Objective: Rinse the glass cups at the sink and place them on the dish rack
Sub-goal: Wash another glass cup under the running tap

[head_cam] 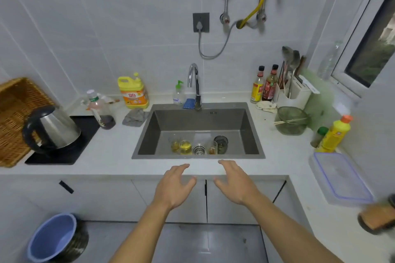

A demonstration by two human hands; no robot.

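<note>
Left hand [174, 186], right hand [235, 183] held out side by side, apart, before front edge of white bench [106, 156]. My fingers [181, 167] spread, relaxed, holding nothing.

Beyond: grey steel sink [149, 134]. Four glass cups [185, 147] upright on its floor, flanking round metal drain strainer [198, 149]: two clear with yellow liquid left, ribbed one and dark green one right.

Chrome gooseneck tap [193, 79] arches over back rim. Blue sponge [189, 103], clear pump bottle [178, 95] at its base.

Left: crumpled grey rag [135, 117], yellow detergent jug [133, 92], label "立白". Right: two sauce bottles [264, 86], labels unreadable.
</note>
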